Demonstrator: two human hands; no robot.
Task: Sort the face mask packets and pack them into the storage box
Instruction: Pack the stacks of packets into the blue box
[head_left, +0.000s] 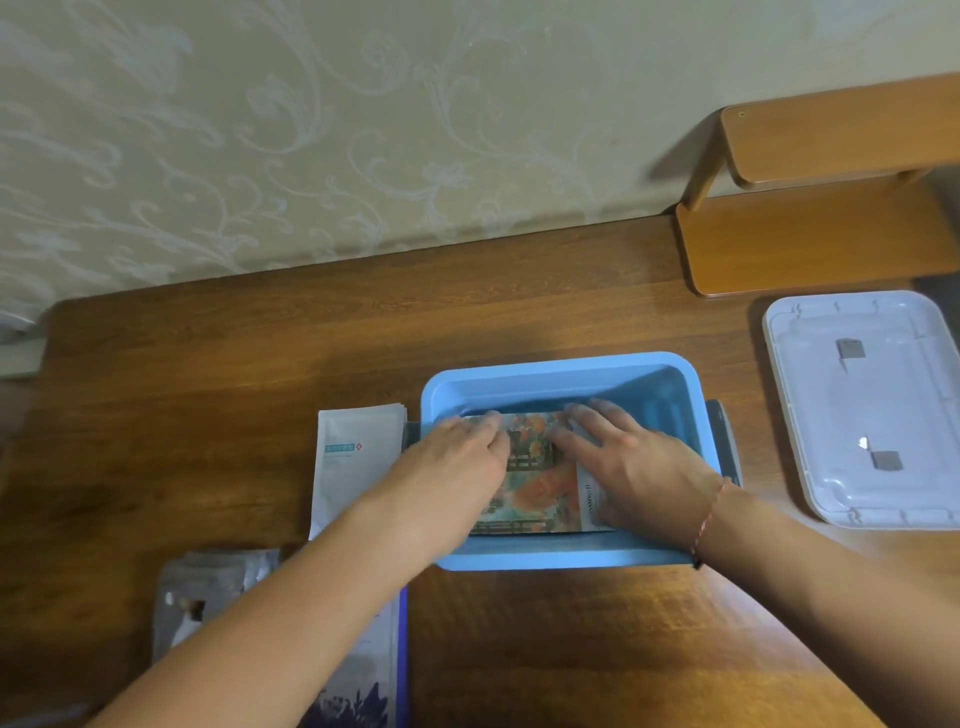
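lying lengthwise front-to-back in box (561, 371): floral packet (535, 483).

box: blue storage box (561, 374) near the counter's (260, 364) front edge
hands: left hand (457, 462) and right hand (634, 467) press flat on floral packet (535, 483) inside
lid: white lid (872, 410) at right edge
spare packets: white packet (353, 452) just left of the box

A wooden table (260, 364) stands against patterned wallpaper (311, 130). A two-tier wooden shelf (810, 228) sits at its far right corner. A socket (21, 353) shows beyond its far left corner.
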